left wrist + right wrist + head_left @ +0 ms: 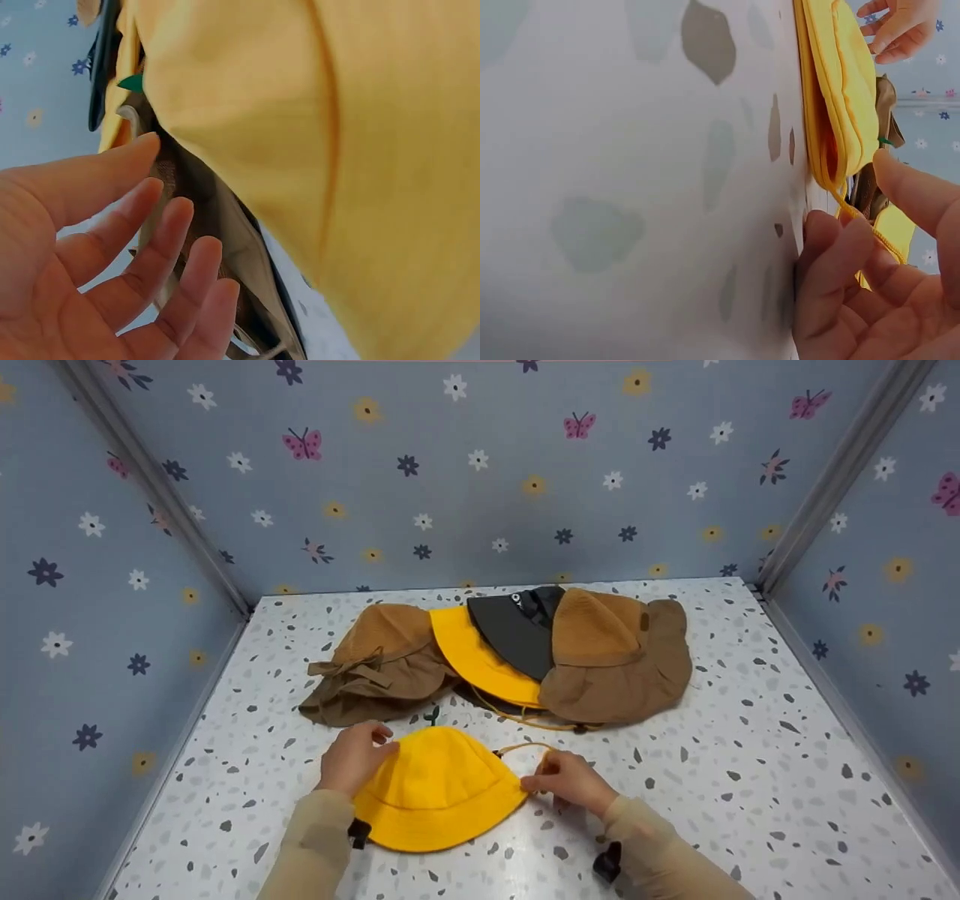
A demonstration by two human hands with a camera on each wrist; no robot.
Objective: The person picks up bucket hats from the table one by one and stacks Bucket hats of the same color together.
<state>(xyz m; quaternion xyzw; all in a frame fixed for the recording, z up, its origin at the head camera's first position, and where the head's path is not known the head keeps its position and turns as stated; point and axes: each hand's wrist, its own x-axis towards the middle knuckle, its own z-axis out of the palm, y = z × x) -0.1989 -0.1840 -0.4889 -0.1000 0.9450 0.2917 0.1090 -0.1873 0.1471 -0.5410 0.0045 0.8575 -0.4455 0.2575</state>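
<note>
A yellow bucket hat lies folded flat at the front, a small green sprout at the top of its crown. Beside the crown's left side is my left hand. The left wrist view shows its fingers spread and loosely bent, apart from the yellow cloth. My right hand is at the brim's right corner. Its curled fingers hold the thin yellow cord that comes off that corner. Part of the cord loops above this hand.
Behind lies an overlapping row of hats: a brown one with a neck flap, a yellow brim, a dark grey hat and another brown flap hat. Flower-patterned walls enclose the speckled table at the back and sides.
</note>
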